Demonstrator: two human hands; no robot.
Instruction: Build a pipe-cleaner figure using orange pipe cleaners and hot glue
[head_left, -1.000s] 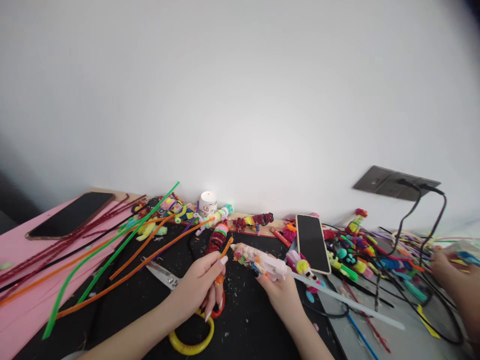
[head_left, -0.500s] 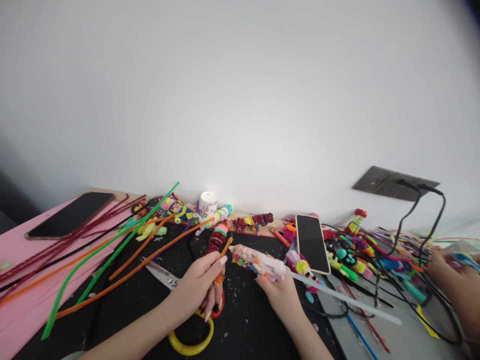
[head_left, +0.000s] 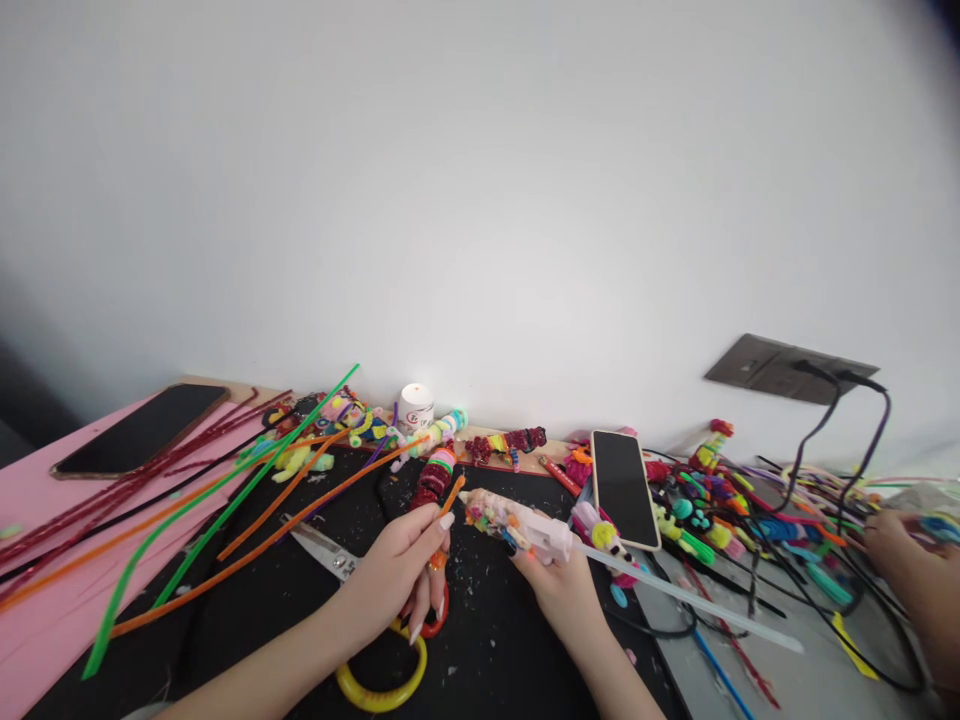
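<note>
My left hand point(head_left: 405, 570) is closed in a pinch on an orange pipe cleaner point(head_left: 454, 494), its short end pointing up past the thumb. Just behind the fingers is a dark red wound pipe-cleaner piece point(head_left: 433, 480) with green and pink bands; I cannot tell whether the hand touches it. My right hand point(head_left: 562, 585) wraps a pale pink hot glue gun point(head_left: 551, 538) covered in blobs and bits. A long glue stick point(head_left: 697, 600) sticks out of its back. The gun's nozzle is beside the orange tip. Scissors point(head_left: 382, 690) with yellow and red handles lie under my left hand.
Pipe cleaners point(head_left: 217, 480) spread at left over pink sheets, near a dark phone point(head_left: 142, 430). A white-framed phone point(head_left: 626, 490), a paper cup point(head_left: 415, 407) and pipe-cleaner figures line the wall. Cables run from a wall socket point(head_left: 787, 370). Another person's hand point(head_left: 911, 560) is at right.
My hands, the glue gun and the orange pipe cleaner stay almost still. The other person's hand at the right edge has shifted slightly.
</note>
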